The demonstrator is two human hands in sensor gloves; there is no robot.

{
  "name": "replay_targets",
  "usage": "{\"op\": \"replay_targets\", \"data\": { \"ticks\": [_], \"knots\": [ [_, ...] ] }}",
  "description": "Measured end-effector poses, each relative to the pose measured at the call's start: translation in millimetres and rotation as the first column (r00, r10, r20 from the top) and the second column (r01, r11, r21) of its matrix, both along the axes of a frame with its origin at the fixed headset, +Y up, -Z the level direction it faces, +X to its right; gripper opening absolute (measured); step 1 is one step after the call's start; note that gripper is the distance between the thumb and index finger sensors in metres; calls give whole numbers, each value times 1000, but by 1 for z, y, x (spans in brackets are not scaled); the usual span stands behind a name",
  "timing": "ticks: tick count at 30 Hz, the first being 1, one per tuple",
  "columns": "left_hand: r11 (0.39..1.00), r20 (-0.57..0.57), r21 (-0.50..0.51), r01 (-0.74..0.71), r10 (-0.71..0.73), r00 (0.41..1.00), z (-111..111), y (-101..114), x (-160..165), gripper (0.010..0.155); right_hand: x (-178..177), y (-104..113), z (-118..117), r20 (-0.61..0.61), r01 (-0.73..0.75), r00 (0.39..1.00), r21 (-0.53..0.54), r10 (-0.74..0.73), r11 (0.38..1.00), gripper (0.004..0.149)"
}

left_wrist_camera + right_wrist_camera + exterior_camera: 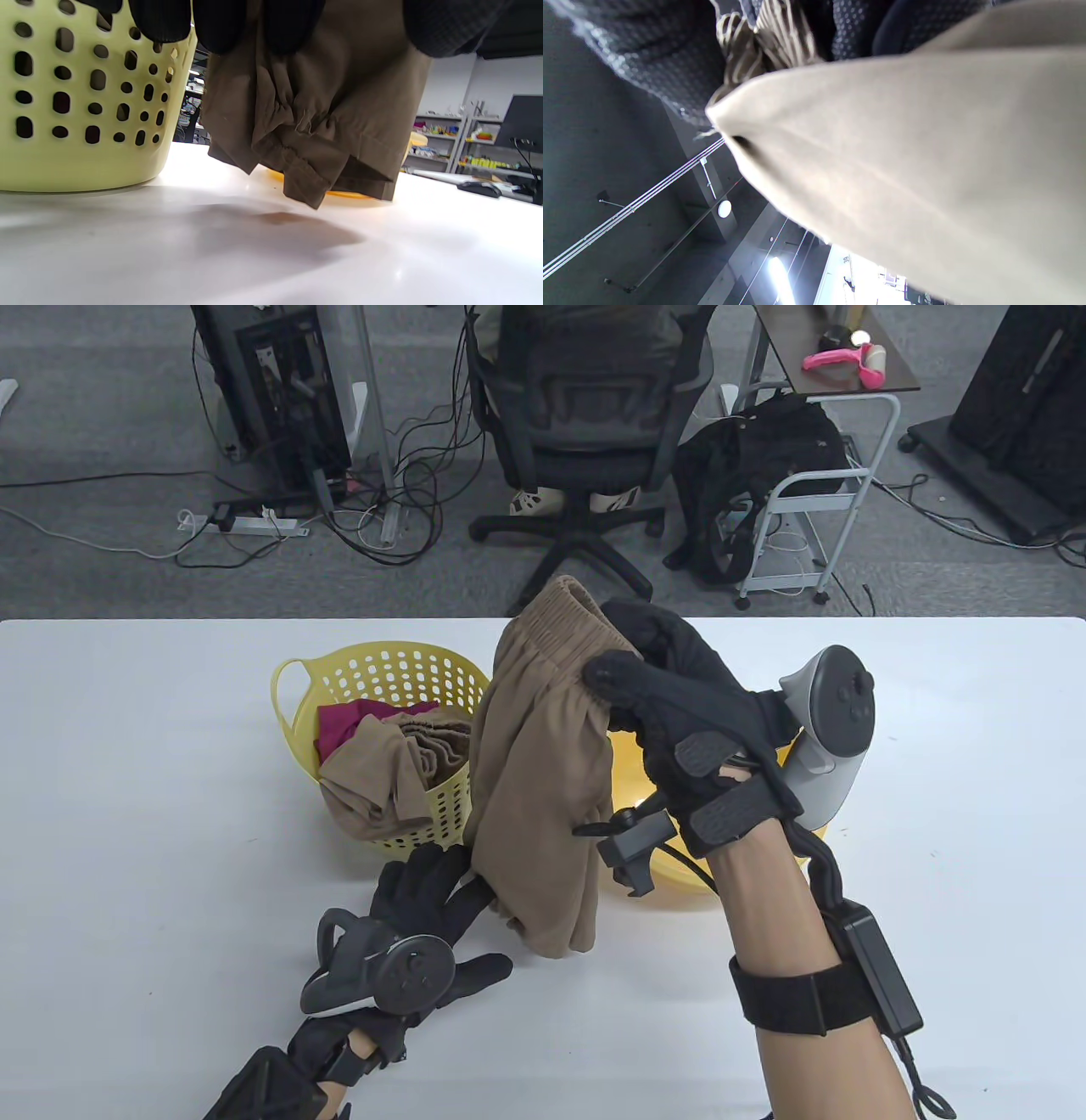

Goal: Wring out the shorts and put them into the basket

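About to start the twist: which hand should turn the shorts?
Probably left. The left hand grips the free hem of the shorts; the right hand holds the waistband up, anchoring them.

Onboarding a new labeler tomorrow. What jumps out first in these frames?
The brown shorts hang mid-air at table centre, the right hand gripping the waistband up top and the left hand holding the hems near the table. Just left stands a yellow perforated basket already holding tan and maroon clothes. A yellow basin sits behind the shorts, mostly hidden.
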State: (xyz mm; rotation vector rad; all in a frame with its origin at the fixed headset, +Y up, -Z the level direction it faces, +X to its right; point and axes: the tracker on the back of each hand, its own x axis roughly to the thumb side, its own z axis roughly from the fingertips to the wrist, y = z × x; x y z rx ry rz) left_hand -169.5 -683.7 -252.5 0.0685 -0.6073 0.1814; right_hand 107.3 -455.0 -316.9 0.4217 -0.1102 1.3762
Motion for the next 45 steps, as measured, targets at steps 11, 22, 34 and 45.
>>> {"op": "replay_targets", "data": {
  "ticks": [11, 22, 34, 45],
  "knots": [
    [993, -66, 3, -117, 116, 991, -2, 0, 3, 102, 9, -4, 2, -18, 16, 1000, -10, -16, 1000, 66],
    [951, -58, -178, -251, 244, 968, -22, -13, 19, 132, -7, -3, 10, -91, 38, 995, -9, -39, 999, 66],
    [782, -99, -386, -489, 491, 865, -38, -23, 26, 139, -35, -5, 7, -170, 97, 980, -27, -100, 995, 66],
    [698, -172, -318, -642, 623, 763, -47, -20, 27, 104, -36, -8, 6, -181, 139, 973, -38, -143, 990, 66]
  ]
}}
